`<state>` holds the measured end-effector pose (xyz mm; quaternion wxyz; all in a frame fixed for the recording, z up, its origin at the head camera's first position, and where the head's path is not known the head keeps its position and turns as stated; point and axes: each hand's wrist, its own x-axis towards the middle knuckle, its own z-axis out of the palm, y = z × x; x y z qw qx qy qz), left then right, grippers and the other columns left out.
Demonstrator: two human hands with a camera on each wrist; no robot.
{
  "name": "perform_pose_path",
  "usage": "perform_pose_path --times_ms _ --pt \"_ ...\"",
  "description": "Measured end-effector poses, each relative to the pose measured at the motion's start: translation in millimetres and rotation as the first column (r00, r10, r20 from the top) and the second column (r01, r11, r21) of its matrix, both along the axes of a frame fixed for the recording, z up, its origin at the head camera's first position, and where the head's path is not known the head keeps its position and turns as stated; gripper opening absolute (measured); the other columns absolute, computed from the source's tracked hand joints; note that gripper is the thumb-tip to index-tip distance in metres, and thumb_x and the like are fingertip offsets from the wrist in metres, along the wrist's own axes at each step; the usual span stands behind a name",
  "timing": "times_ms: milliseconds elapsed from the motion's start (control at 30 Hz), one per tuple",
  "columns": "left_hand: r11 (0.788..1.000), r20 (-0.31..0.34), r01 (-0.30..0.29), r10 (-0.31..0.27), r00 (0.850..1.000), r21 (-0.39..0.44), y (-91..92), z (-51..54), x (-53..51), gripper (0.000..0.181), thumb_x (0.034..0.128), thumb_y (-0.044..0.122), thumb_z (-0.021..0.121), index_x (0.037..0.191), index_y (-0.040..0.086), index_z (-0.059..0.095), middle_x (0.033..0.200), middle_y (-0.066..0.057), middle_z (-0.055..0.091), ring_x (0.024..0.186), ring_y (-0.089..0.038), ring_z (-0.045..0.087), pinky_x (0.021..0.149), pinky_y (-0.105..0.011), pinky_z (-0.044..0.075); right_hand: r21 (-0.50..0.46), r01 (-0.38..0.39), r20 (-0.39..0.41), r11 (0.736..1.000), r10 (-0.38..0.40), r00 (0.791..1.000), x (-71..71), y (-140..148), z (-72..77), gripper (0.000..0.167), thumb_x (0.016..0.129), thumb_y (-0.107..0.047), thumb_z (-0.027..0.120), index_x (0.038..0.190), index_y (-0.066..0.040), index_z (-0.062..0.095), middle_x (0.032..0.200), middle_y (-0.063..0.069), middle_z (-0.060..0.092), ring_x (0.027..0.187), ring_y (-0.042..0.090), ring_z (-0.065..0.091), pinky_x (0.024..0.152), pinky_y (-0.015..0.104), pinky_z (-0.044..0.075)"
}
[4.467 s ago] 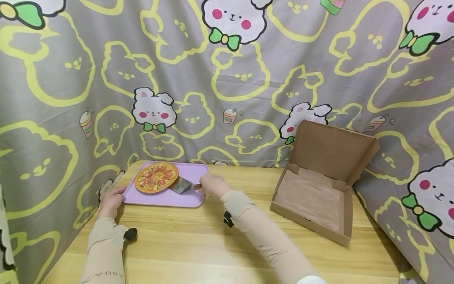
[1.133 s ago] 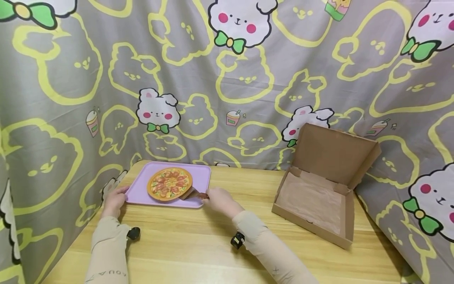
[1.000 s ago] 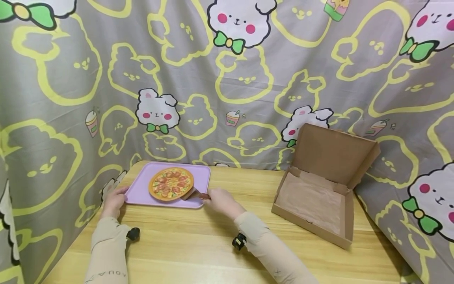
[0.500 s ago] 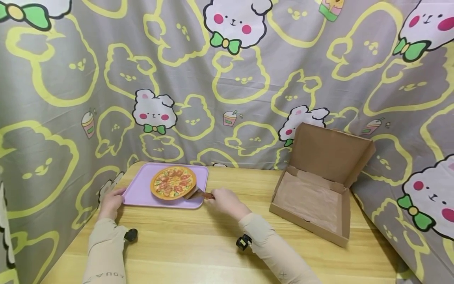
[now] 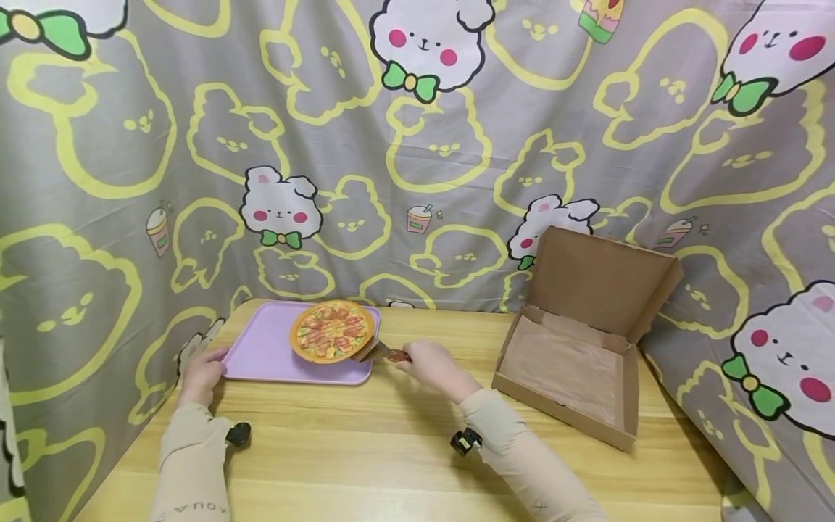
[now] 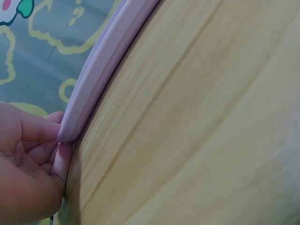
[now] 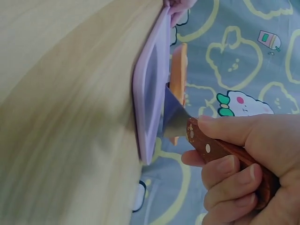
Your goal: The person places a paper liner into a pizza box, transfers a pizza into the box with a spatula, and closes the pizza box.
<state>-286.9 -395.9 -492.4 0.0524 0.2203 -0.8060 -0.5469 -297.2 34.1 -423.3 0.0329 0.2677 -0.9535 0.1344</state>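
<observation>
The left hand pinches the tray; the right hand wraps its fingers round the spatula, whose blade holds the pizza above the tray.

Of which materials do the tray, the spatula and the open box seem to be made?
Tray: probably satin plastic, evenly lilac and seemingly moulded in one piece.
Spatula handle: looks like wood, mottled reddish-brown, perhaps varnished.
Spatula blade: likely metal, thin, grey, with a dull sheen.
Open box: apparently matte cardboard, brown with folded edges.
</observation>
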Motion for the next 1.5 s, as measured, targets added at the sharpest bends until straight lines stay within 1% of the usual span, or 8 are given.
perform_pose_path --times_ms 133,333,533,667,867,1167,1300,1500 --pt "1.0 -0.005 -0.003 0.003 1.0 -0.004 -0.8 -0.4 1.1 0.062 0.0854 -0.009 0.034 0.147 -0.004 0.031 0.156 -0.029 0.021 0.147 -0.046 0.013 0.121 -0.053 0.015 0.0 0.0 -0.016 1.0 0.0 1.0 3.7 9 6.0 0.025 0.091 -0.033 0.067 0.078 -0.012 0.063 0.066 -0.002 0.059 0.056 0.01 0.045 0.051 0.025 0.037" --pt "1.0 -0.016 -0.004 0.004 1.0 -0.006 0.5 -0.7 -0.3 0.062 0.0844 -0.009 0.033 0.147 -0.005 0.032 0.155 -0.031 0.023 0.146 -0.046 0.016 0.121 -0.052 0.018 -0.018 0.026 0.035 0.999 -0.026 0.999 9.4 30 17.4 0.028 0.093 -0.033 0.065 0.076 -0.013 0.058 0.063 -0.003 0.049 0.054 0.012 0.04 0.051 0.025 0.03" --pt "1.0 -0.025 -0.002 0.001 1.0 -0.023 0.3 -0.2 0.2 0.063 0.0822 -0.01 0.034 0.145 -0.007 0.033 0.154 -0.031 0.024 0.147 -0.046 0.015 0.122 -0.052 0.015 -0.019 0.055 0.073 0.998 -0.054 0.996 15.0 53 26.4 0.027 0.094 -0.033 0.063 0.075 -0.014 0.056 0.062 -0.003 0.046 0.054 0.011 0.04 0.052 0.025 0.029" --pt "1.0 -0.029 -0.001 0.0 1.0 -0.022 0.7 -0.1 0.4 0.063 0.0822 -0.009 0.035 0.145 -0.007 0.033 0.154 -0.031 0.024 0.147 -0.046 0.015 0.122 -0.052 0.015 -0.02 0.085 0.055 0.996 -0.083 0.995 17.6 67 27.0 0.028 0.093 -0.033 0.064 0.074 -0.014 0.056 0.061 -0.003 0.045 0.054 0.012 0.04 0.052 0.026 0.029" --pt "0.999 -0.014 -0.014 0.014 1.0 -0.036 -0.8 -2.5 -0.3 0.065 0.0814 -0.009 0.036 0.146 -0.004 0.034 0.155 -0.029 0.025 0.147 -0.046 0.017 0.122 -0.052 0.016 -0.032 0.118 0.034 0.993 -0.117 0.993 20.7 87 20.7 0.025 0.092 -0.032 0.066 0.076 -0.014 0.058 0.061 -0.003 0.047 0.053 0.012 0.04 0.051 0.025 0.029" --pt "1.0 -0.015 -0.004 0.004 1.0 -0.023 0.4 -0.3 -1.2 0.064 0.0826 -0.009 0.035 0.146 -0.004 0.032 0.155 -0.029 0.024 0.147 -0.045 0.014 0.122 -0.052 0.014 -0.059 0.16 0.069 0.985 -0.156 0.985 31.8 120 25.0 0.023 0.092 -0.029 0.067 0.078 -0.013 0.058 0.059 -0.003 0.046 0.05 0.01 0.039 0.048 0.023 0.028" --pt "1.0 -0.016 -0.003 0.003 1.0 -0.023 1.2 0.6 -0.3 0.064 0.0831 -0.009 0.034 0.146 -0.004 0.032 0.155 -0.029 0.024 0.147 -0.045 0.014 0.122 -0.052 0.014 -0.048 0.152 0.03 0.987 -0.151 0.988 37.0 136 29.4 0.022 0.092 -0.028 0.067 0.078 -0.012 0.058 0.059 -0.003 0.044 0.05 0.01 0.037 0.047 0.023 0.026" --pt "1.0 -0.02 0.003 -0.003 1.0 -0.024 1.1 0.6 0.9 0.064 0.0829 -0.01 0.035 0.146 -0.004 0.032 0.155 -0.03 0.024 0.147 -0.045 0.014 0.122 -0.052 0.015 -0.07 0.146 -0.033 0.987 -0.148 0.988 46.8 159 27.6 0.021 0.091 -0.023 0.068 0.076 -0.013 0.058 0.06 -0.003 0.045 0.051 0.01 0.038 0.048 0.024 0.028"
